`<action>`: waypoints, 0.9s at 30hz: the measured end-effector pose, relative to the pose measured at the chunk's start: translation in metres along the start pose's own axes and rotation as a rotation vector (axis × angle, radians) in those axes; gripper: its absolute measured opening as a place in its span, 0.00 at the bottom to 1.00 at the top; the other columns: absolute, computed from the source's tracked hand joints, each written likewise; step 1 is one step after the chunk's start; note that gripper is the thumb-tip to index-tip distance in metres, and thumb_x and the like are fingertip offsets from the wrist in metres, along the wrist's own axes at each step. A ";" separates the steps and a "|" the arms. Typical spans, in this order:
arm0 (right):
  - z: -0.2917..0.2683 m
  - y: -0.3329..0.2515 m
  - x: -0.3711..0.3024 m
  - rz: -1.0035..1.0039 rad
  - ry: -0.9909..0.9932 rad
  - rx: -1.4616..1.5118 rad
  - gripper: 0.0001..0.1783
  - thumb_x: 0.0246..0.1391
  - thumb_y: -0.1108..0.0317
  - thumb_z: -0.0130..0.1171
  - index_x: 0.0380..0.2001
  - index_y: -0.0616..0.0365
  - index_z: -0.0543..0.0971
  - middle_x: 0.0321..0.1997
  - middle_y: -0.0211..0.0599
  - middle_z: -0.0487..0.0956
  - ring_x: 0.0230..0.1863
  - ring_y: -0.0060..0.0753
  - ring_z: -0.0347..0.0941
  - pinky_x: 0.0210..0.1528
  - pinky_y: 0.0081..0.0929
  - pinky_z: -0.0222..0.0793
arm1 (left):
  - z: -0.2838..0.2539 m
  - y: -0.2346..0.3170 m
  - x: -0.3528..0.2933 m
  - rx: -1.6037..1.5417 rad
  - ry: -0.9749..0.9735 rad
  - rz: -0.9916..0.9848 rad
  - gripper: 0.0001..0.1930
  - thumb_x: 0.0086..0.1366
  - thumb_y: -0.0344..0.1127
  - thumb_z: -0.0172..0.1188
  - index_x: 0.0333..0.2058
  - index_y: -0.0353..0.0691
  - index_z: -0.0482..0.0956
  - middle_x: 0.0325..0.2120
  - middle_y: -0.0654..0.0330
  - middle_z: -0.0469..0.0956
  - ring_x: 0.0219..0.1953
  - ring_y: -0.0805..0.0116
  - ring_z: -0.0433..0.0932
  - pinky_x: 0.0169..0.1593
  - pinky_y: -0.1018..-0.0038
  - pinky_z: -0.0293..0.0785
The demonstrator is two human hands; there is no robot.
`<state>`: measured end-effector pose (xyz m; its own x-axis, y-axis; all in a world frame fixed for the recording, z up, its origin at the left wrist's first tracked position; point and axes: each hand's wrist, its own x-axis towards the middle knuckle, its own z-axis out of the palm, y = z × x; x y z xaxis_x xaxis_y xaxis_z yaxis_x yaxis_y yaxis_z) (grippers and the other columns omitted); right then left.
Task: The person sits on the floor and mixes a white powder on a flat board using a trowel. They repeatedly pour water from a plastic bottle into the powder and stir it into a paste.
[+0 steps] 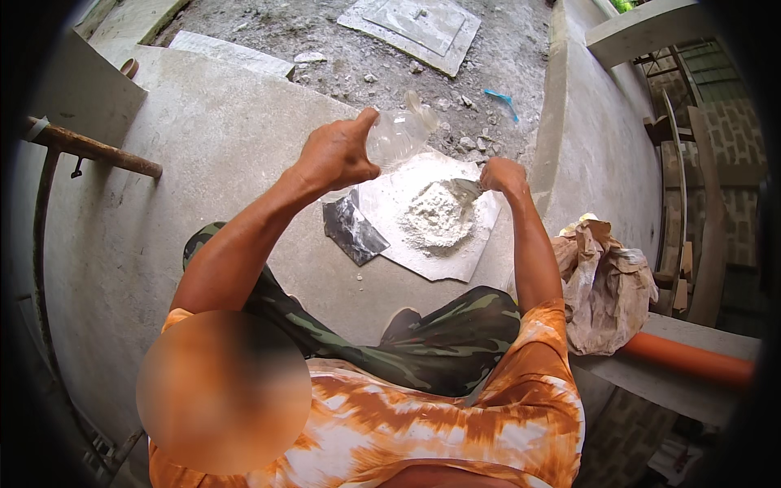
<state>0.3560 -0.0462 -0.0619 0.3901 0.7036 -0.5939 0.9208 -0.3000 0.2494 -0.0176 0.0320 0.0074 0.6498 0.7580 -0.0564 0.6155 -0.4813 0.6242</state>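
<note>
My left hand (342, 150) is curled around one end of a clear plastic bottle (397, 137), which lies tilted above the far edge of a pale flat board (447, 264). On the board sits a mound of white powder (438, 213), with loose powder spread around it. My right hand (503, 175) is closed at the mound's right side, gripping a tool with a grey metal blade (468, 187), which looks like a trowel. Its handle is hidden in my fist. A dark broken tile piece (355, 228), dusted white, lies against the board's left edge.
A crumpled brown paper bag (606, 289) is at my right, beside an orange pipe (687, 358). Rubble and a concrete cover (419, 28) lie beyond the concrete ledge. A blue scrap (503, 102) rests near the right wall (578, 138). A rusty rail (102, 150) stands left.
</note>
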 end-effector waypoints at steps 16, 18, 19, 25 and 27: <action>0.044 -0.019 -0.004 -0.071 0.138 -0.005 0.10 0.47 0.61 0.66 0.34 0.42 0.90 0.40 0.42 0.87 0.44 0.48 0.84 0.47 0.40 0.78 | -0.003 0.002 0.001 0.022 -0.008 -0.017 0.36 0.48 0.34 0.70 0.58 0.37 0.69 0.32 0.45 0.83 0.37 0.45 0.84 0.42 0.55 0.79; 0.031 -0.021 -0.035 -0.051 0.114 0.026 0.12 0.47 0.60 0.66 0.36 0.46 0.89 0.41 0.43 0.87 0.45 0.49 0.84 0.48 0.39 0.78 | -0.002 0.003 0.000 0.015 -0.005 -0.019 0.37 0.47 0.35 0.71 0.58 0.36 0.69 0.33 0.44 0.83 0.38 0.43 0.83 0.43 0.55 0.78; 0.027 -0.020 -0.046 -0.043 0.096 0.062 0.13 0.49 0.60 0.64 0.37 0.51 0.89 0.43 0.48 0.86 0.46 0.50 0.84 0.49 0.41 0.78 | -0.002 0.003 0.000 0.013 -0.007 -0.026 0.38 0.47 0.36 0.73 0.57 0.36 0.68 0.33 0.43 0.82 0.39 0.42 0.83 0.44 0.55 0.78; 0.029 0.003 -0.012 0.191 0.185 0.185 0.18 0.52 0.59 0.63 0.42 0.60 0.87 0.48 0.53 0.85 0.53 0.55 0.82 0.54 0.44 0.77 | -0.001 0.008 -0.001 -0.006 0.004 -0.001 0.39 0.46 0.38 0.74 0.57 0.36 0.68 0.34 0.41 0.82 0.39 0.41 0.82 0.45 0.55 0.77; 0.031 0.002 0.003 0.186 0.195 0.188 0.18 0.53 0.63 0.60 0.42 0.62 0.86 0.48 0.55 0.84 0.52 0.56 0.82 0.53 0.46 0.77 | -0.003 0.007 -0.002 -0.002 0.009 -0.005 0.38 0.46 0.38 0.74 0.57 0.36 0.68 0.34 0.41 0.82 0.40 0.41 0.82 0.45 0.55 0.77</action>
<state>0.3595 -0.0645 -0.0870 0.5614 0.7303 -0.3892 0.8241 -0.5359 0.1832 -0.0160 0.0283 0.0145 0.6430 0.7640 -0.0523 0.6174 -0.4769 0.6256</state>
